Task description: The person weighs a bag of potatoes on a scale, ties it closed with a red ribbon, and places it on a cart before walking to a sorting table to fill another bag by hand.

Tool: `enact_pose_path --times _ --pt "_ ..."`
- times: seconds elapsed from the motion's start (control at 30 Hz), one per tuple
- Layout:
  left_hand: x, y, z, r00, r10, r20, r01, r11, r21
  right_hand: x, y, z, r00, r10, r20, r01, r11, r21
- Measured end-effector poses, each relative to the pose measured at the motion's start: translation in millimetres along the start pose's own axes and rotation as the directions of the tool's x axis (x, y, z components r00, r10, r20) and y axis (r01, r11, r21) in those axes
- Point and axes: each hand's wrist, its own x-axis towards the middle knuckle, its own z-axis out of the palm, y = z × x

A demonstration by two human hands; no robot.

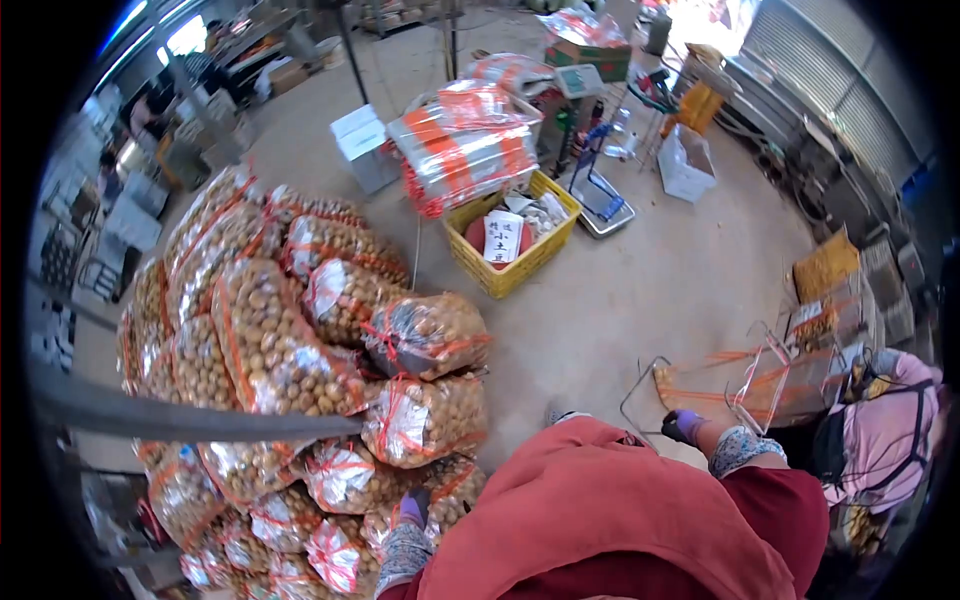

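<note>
Left hand [410, 508] lay on tied clear bag [455, 490], fingers unreadable | right hand [683, 426] was beside wire frame [637, 383], fingers unreadable

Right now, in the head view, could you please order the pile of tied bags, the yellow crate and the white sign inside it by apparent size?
1. pile of tied bags: by far the largest, though also nearest the camera.
2. yellow crate.
3. white sign: smallest, lying inside the crate.
</note>
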Motion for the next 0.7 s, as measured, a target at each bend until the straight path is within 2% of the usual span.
enact_pose_path --times 0.03,0.07,0.1,0.13,0.17,0.2,0.27,0.3,0.33,0.37,0.4,0.43,0.47,0.53,0.63,0.67,0.7 --pt "30 5 -13 0.993 0.114 0.012 -0.114 0.972 0.206 19 28 12 0.986 0.097 0.138 -0.103 0.994 0.036" --pt "64 3 -20 0.976 0.202 0.084 -0.218 0.869 0.444 33 50 23 0.942 0.18 0.283 -0.202 0.978 0.048" --pt "90 9 -22 0.949 0.265 0.17 -0.311 0.703 0.639 51 73 38 0.918 0.176 0.356 -0.224 0.97 0.099" --pt "115 57 -19 0.983 -0.07 0.171 0.009 0.941 0.338 80 104 69 0.893 0.227 0.389 -0.304 0.941 0.15" --pt "143 123 -20 0.884 -0.443 0.147 0.467 0.833 -0.298 103 112 82 0.9 0.201 0.386 -0.291 0.937 0.192" --pt "171 189 -21 0.69 -0.716 0.108 0.604 0.486 -0.632 112 121 91 0.907 0.182 0.38 -0.288 0.927 0.242" --pt "221 229 -4 0.762 -0.605 0.231 0.623 0.587 -0.516 135 103 73 0.941 0.066 0.333 -0.172 0.938 0.3" --pt "244 246 4 0.785 -0.54 0.304 0.619 0.654 -0.436 144 84 55 0.984 -0.018 0.175 -0.011 0.986 0.165" --pt "271 264 10 0.792 -0.462 0.399 0.597 0.725 -0.345 162 72 57 0.998 -0.065 0.017 0.061 0.978 0.198" --pt "296 271 11 0.761 -0.393 0.516 0.55 0.812 -0.193 173 53 42 0.997 -0.067 -0.044 0.077 0.945 0.316" --pt "315 289 13 0.812 -0.193 0.551 0.31 0.942 -0.128 180 35 29 0.994 -0.088 -0.065 0.107 0.882 0.459" --pt "338 295 13 0.784 -0.101 0.612 0.164 0.985 -0.049 147 1 -22 0.996 0.016 -0.085 0.048 0.717 0.696" --pt "361 291 14 0.746 -0.088 0.66 0.089 0.996 0.032 143 -19 -40 0.991 0.096 -0.092 -0.005 0.715 0.699" --pt "407 273 4 0.712 -0.122 0.691 0.024 0.989 0.149 116 -44 -81 0.991 0.087 -0.098 0.035 0.548 0.836" --pt "500 262 -20 0.724 -0.165 0.67 -0.007 0.969 0.246 111 -36 -51 0.952 0.274 -0.135 0.021 0.382 0.924" --pt "533 267 -25 0.736 -0.168 0.656 -0.014 0.965 0.262 113 -17 -29 0.959 0.276 -0.063 -0.071 0.45 0.89" --pt "566 275 -32 0.752 -0.168 0.638 -0.017 0.962 0.274 104 -1 -10 0.937 0.35 0.009 -0.146 0.366 0.919"
